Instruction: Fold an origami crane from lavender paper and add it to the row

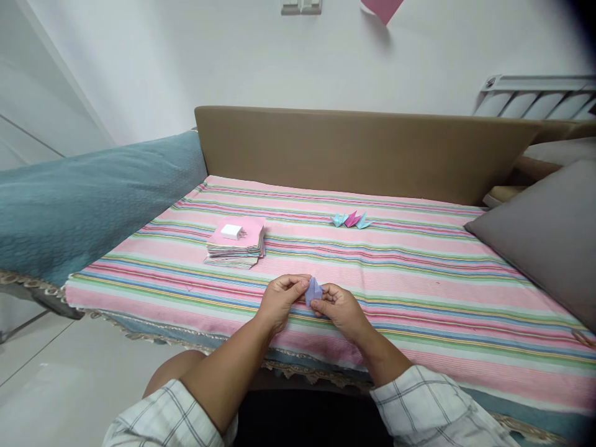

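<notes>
A small piece of folded purple paper (313,292) is held up between my two hands, over the front part of the striped cloth. My left hand (285,299) pinches its left side between thumb and fingers. From the right, my right hand (339,308) grips its lower right edge, thumb on the near face. The fingertips cover part of the folds. Beyond my hands, several folded paper cranes (351,220) in light blue and magenta lie in a row. To the left stands a stack of square paper sheets (236,245), pink on top, with a small white box (231,231) on it.
The pink striped cloth (414,279) covers the seat, with a brown backrest (363,149) behind it. A blue-covered armrest (102,180) bounds the left side. A grey cushion (549,230) leans at the right.
</notes>
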Available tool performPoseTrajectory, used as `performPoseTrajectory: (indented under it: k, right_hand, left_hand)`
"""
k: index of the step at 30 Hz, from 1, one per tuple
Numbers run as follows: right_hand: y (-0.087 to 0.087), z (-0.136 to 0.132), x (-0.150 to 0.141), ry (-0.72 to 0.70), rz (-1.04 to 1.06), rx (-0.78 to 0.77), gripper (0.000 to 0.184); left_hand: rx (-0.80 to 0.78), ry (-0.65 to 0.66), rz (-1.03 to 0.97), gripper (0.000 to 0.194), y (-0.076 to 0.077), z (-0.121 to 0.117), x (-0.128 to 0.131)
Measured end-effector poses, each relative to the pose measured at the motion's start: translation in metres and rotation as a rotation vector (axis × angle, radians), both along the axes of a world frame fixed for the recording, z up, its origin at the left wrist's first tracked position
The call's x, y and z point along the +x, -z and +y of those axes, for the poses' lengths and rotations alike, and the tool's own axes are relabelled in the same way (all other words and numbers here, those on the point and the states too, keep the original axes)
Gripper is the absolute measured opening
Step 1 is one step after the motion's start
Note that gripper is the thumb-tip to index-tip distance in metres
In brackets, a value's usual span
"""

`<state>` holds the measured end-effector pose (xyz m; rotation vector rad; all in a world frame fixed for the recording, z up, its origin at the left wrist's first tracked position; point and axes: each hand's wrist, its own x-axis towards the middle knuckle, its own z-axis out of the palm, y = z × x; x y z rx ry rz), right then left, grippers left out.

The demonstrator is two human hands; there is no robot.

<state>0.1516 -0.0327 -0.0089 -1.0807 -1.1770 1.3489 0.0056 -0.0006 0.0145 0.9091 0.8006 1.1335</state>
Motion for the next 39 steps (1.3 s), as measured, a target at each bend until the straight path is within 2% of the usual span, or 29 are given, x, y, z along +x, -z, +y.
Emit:
performPoseTrajectory:
  k: [8, 13, 23, 32, 39]
  right_hand:
    - [0.005, -0.002, 0.003, -0.062, -0.063, 0.039, 0.029]
    - [0.006, -0.003, 0.003, -0.03, -0.104, 0.03, 0.029]
    - [0.001, -0.001, -0.003, -0.01, -0.028, -0.009, 0.031]
    - [0.001, 0.0, -0.006, -0.009, 0.039, -0.024, 0.031]
    - [0.003, 0.0, -0.007, -0.029, 0.097, -0.043, 0.032]
  left_hand:
    - [0.124, -0.019, 0.092, 0.028, 0.002, 0.001, -0.003]
    - [0.197, -0.041, 0.171, 0.026, 0.002, 0.002, -0.004]
    - [0.213, -0.061, 0.172, 0.025, 0.004, 0.004, -0.003]
    - [0.124, -0.06, 0.104, 0.026, 0.001, 0.002, 0.0]
    - [0.123, -0.049, 0.095, 0.028, 0.0, 0.001, 0.001]
